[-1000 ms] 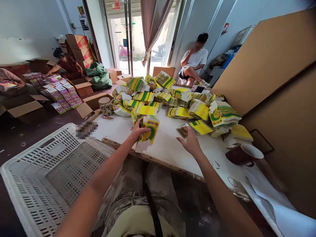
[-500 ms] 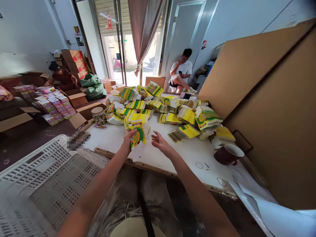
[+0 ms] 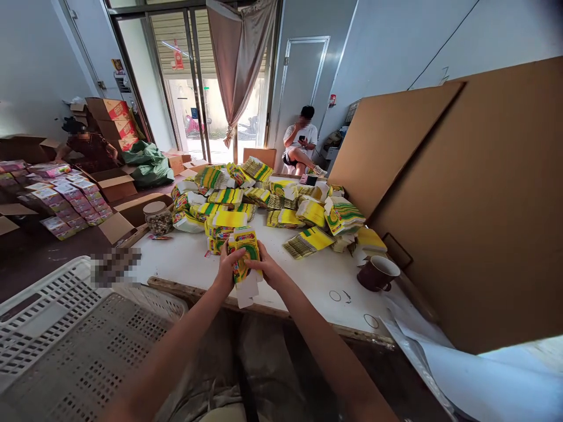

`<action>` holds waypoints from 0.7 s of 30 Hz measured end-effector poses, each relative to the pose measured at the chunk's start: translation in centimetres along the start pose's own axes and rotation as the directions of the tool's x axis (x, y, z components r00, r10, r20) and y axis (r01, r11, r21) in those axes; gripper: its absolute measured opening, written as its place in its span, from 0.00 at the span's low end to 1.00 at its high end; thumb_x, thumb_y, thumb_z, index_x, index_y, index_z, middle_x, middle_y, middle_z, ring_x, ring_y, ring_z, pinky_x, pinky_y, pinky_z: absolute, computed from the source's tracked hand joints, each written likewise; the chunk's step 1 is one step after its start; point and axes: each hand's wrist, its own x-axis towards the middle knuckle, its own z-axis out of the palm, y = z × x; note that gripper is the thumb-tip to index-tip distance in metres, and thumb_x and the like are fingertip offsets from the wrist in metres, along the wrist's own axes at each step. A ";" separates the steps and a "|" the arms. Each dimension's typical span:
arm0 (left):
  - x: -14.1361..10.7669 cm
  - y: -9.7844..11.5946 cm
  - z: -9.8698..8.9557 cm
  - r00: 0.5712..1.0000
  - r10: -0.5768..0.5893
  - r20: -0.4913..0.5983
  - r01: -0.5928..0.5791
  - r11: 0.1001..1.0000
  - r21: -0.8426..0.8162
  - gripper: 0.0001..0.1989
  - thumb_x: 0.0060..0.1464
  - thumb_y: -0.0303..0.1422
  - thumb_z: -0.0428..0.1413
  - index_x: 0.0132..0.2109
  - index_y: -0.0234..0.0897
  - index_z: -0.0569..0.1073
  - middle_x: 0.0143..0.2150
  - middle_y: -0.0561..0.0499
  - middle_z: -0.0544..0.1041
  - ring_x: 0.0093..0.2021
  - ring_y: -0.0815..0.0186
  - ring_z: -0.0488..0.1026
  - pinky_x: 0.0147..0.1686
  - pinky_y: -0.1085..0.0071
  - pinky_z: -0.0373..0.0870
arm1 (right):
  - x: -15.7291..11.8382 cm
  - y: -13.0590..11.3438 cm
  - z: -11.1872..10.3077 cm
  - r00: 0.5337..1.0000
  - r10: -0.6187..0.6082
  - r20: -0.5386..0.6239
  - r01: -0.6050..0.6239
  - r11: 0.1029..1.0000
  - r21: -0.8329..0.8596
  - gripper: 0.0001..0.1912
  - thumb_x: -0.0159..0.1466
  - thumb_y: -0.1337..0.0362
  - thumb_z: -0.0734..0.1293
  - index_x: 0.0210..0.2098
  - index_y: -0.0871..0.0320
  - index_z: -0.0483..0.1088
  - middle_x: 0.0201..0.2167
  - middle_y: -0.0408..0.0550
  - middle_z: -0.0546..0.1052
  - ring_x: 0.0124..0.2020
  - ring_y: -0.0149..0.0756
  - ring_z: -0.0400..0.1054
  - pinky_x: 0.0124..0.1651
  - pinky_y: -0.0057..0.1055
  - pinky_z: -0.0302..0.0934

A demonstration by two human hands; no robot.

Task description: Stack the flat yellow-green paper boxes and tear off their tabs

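Between my two hands, above the front edge of the white table [image 3: 299, 287], is a yellow and green printed carton [image 3: 246, 240] with white flaps hanging at its lower end. My left hand [image 3: 227, 265] grips its left side, thumb across the front. On the right side my right hand [image 3: 266, 265] holds it too, its thumb also on the printed face. Just behind is a stack of similar yellow cartons [image 3: 226, 220]. Many flat bundles [image 3: 308, 241] of the same print lie heaped across the far part of the table.
A dark mug [image 3: 373, 275] and rubber bands [image 3: 335, 296] lie at the right, beside tall cardboard sheets [image 3: 440, 205]. At the left are a lidded jar [image 3: 158, 218] and a white crate [image 3: 53, 316]. One person sits by the door; another is among boxes.
My right hand, open and apart before, has come in to the left and closed on the carton. The view has shifted, so the table items appear farther left.
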 end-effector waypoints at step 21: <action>0.0 -0.1 0.4 0.986 -0.160 0.041 0.157 0.985 0.073 0.34 0.41 0.34 0.69 0.56 0.40 0.67 0.44 0.48 0.79 0.42 0.57 0.78 0.44 0.61 0.73 | -0.6 -0.3 -0.2 0.991 0.017 -0.130 -0.004 0.994 0.106 0.43 0.39 0.65 0.79 0.53 0.49 0.63 0.43 0.45 0.79 0.42 0.48 0.75 0.40 0.40 0.71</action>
